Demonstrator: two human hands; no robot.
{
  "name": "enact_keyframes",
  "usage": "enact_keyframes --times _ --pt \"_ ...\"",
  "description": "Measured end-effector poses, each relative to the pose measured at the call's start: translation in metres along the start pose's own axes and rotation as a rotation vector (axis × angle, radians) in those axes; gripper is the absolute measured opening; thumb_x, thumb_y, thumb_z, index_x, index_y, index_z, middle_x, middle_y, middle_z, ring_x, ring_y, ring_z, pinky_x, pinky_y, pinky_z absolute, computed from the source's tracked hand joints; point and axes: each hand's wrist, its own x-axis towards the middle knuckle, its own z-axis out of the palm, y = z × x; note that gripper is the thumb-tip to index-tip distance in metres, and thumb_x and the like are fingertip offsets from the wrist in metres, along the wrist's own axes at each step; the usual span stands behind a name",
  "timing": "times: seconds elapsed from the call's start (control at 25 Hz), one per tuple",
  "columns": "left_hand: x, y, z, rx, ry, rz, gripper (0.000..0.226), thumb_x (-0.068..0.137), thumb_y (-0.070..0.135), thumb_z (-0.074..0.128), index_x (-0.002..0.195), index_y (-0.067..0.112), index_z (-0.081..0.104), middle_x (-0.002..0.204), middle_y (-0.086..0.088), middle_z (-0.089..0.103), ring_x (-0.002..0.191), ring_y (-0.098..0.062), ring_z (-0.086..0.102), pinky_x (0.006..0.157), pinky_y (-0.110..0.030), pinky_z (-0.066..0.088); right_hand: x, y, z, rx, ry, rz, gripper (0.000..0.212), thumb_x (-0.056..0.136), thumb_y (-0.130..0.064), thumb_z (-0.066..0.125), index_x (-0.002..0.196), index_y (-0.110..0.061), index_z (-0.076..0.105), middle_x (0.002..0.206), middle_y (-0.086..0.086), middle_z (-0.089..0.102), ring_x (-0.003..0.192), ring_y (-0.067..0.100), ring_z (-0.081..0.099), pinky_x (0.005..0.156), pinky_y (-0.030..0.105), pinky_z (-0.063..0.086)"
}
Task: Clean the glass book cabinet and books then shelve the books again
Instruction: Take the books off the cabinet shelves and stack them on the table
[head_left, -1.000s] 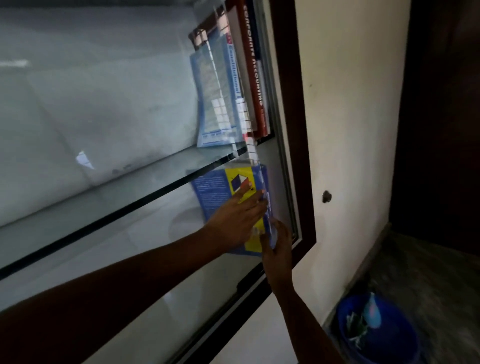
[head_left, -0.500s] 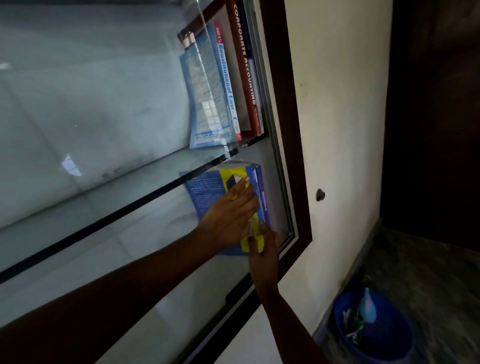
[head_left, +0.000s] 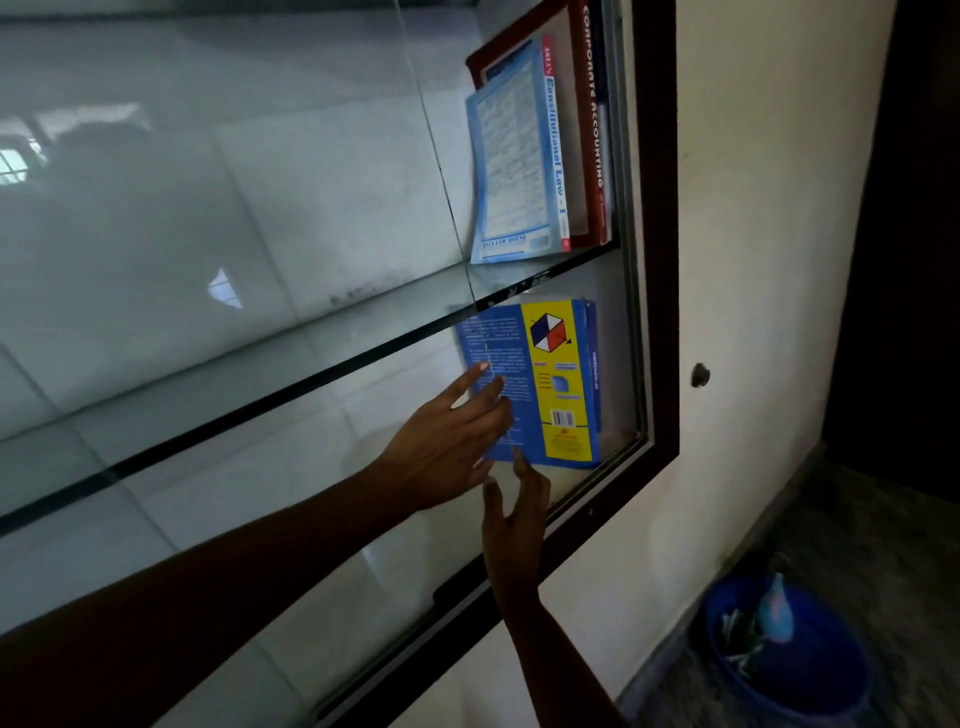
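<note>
Glass shelf (head_left: 260, 395), dark cabinet frame (head_left: 661, 260), pale wall (head_left: 769, 260); left hand (head_left: 447, 447) and right hand (head_left: 515, 514), straight-fingered, empty, at the book (head_left: 556, 379).

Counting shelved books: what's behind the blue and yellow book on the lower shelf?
A dark blue spine stands just behind the blue and yellow book, toward the cabinet frame. Whether more books sit beyond that spine is hidden.

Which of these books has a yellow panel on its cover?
The blue book below the glass shelf, by the left hand. The light blue Constitutional Law book and the red Corporate Accounting book above have none.
</note>
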Motion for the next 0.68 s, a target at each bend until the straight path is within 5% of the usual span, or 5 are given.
enact_keyframes --times 0.2,0.32,0.44,0.56,0.68 --pt "-0.010 0.002 -0.001 0.016 -0.054 -0.025 0.060 0.086 0.044 0.031 0.117 0.005 0.063 0.121 -0.013 0.062 0.125 -0.031 0.050 0.114 -0.050 0.012 -0.009 -0.013 -0.004 -0.007 -0.088 0.070 0.061 0.088 -0.047 0.052 0.136 -0.012 0.041 0.123 -0.004 0.040 0.120 0.006 0.038 0.095 0.011 0.031" --pt "-0.011 0.001 0.003 0.052 -0.060 -0.026 0.057 0.088 0.047 0.036 0.120 0.008 0.063 0.124 -0.012 0.061 0.127 -0.030 0.048 0.113 -0.050 0.012 0.001 -0.014 -0.020 -0.106 -0.233 0.049 0.046 0.091 -0.019 0.057 0.134 -0.010 0.042 0.123 -0.001 0.043 0.117 0.006 0.038 0.098 0.023 0.036" --pt "-0.007 0.014 -0.005 -0.011 0.039 -0.121 0.045 0.083 0.042 0.051 0.109 0.010 0.069 0.115 -0.011 0.066 0.121 -0.029 0.054 0.112 -0.052 0.020 0.026 -0.017 -0.054 -0.204 -0.448 0.020 0.041 0.091 -0.016 0.058 0.130 -0.014 0.046 0.128 0.002 0.047 0.118 0.010 0.043 0.102 0.029 0.039" --pt "0.003 0.054 -0.015 -0.344 0.207 -0.409 0.044 0.080 0.037 0.048 0.113 0.013 0.066 0.115 -0.010 0.066 0.114 -0.026 0.059 0.105 -0.050 0.037 0.068 -0.034 -0.095 -0.109 -0.407 0.056 0.036 0.086 -0.010 0.061 0.120 -0.015 0.050 0.125 0.007 0.050 0.117 0.019 0.050 0.094 0.023 0.046" --pt "0.029 0.101 -0.023 -0.974 0.260 -0.865 0.053 0.086 0.038 0.046 0.133 0.014 0.050 0.134 0.000 0.050 0.123 -0.015 0.047 0.103 -0.029 0.037 0.123 -0.051 -0.123 -0.130 -0.475 0.078 0.036 0.088 -0.003 0.057 0.121 -0.017 0.049 0.124 0.005 0.052 0.114 0.011 0.051 0.082 0.014 0.047"
